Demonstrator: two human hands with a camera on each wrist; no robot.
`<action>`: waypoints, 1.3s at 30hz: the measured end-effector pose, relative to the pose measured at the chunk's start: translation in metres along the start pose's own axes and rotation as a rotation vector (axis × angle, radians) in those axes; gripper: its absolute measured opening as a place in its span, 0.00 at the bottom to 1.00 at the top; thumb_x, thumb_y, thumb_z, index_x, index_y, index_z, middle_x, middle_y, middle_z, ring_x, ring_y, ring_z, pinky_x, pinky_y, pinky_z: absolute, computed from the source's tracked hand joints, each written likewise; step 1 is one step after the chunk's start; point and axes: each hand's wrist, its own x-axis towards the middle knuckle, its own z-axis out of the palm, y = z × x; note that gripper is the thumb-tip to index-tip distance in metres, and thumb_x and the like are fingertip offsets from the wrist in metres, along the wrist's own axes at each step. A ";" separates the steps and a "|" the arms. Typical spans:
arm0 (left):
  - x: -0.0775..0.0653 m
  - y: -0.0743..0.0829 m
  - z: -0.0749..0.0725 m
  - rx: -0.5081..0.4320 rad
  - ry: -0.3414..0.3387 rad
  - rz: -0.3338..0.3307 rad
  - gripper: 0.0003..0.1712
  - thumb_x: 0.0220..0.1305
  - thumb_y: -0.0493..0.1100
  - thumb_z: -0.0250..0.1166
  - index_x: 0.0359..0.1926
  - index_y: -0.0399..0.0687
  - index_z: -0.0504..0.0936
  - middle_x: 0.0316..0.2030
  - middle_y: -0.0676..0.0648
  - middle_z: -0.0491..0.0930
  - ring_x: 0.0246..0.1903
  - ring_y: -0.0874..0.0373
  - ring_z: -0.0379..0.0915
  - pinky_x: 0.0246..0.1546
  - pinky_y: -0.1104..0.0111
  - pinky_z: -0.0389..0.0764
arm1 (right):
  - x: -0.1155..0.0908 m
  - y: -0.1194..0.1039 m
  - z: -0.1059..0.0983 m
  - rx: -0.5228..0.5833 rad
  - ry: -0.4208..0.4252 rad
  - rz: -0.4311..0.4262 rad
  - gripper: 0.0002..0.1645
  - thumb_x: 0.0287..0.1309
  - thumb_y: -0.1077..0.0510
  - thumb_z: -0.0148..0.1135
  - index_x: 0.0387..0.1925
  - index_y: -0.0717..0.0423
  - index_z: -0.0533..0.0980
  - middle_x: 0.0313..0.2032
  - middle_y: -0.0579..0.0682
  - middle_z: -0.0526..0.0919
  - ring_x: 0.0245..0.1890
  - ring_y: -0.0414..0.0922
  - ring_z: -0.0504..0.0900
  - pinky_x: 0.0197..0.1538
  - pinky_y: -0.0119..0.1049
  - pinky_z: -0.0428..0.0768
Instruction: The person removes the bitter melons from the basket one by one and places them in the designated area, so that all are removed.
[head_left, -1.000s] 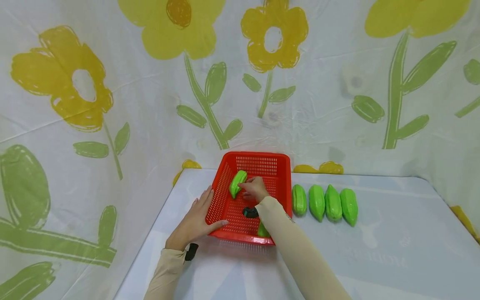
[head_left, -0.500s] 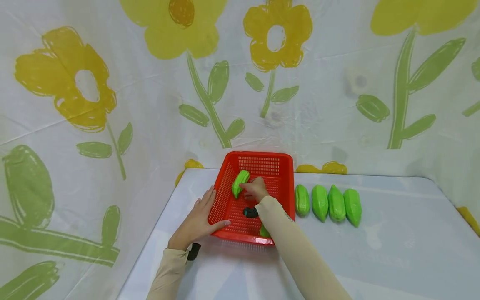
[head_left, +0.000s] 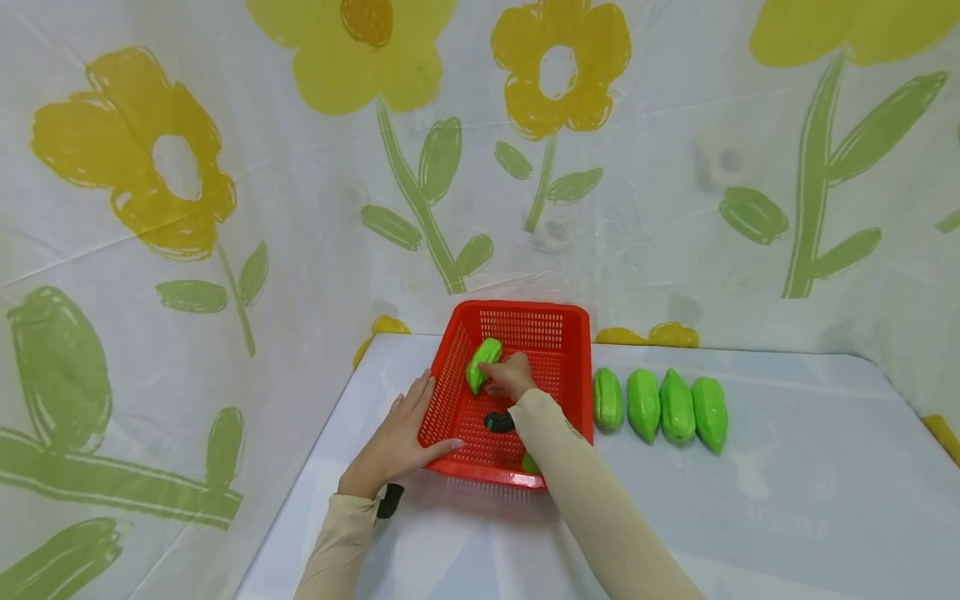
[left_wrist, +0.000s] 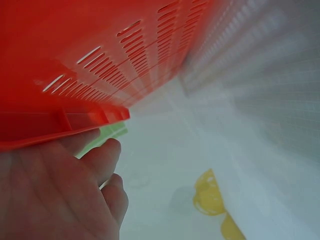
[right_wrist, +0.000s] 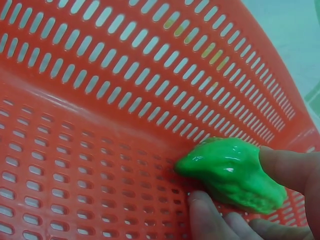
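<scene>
Green star fruit sat inside the red basket at ten o'clock, right hand pinching it between thumb and fingers. Left hand lay against the basket at eight, fingers extended, thumb apart. Glossy skin looked slippery; too light a pinch risked a roll. Right sleeve, dragged low, could have nudged the second star fruit at five o'clock.

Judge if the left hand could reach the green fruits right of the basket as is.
Probably not directly: the red basket and the right sleeve lie between the left hand, at the basket's left side, and those green fruits.
</scene>
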 end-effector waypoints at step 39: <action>0.000 0.000 0.000 0.001 -0.009 -0.010 0.69 0.58 0.78 0.62 0.84 0.46 0.41 0.85 0.49 0.39 0.84 0.47 0.42 0.83 0.45 0.45 | 0.013 0.004 0.011 0.001 0.055 -0.040 0.22 0.62 0.55 0.74 0.49 0.66 0.78 0.43 0.63 0.88 0.29 0.51 0.92 0.30 0.35 0.89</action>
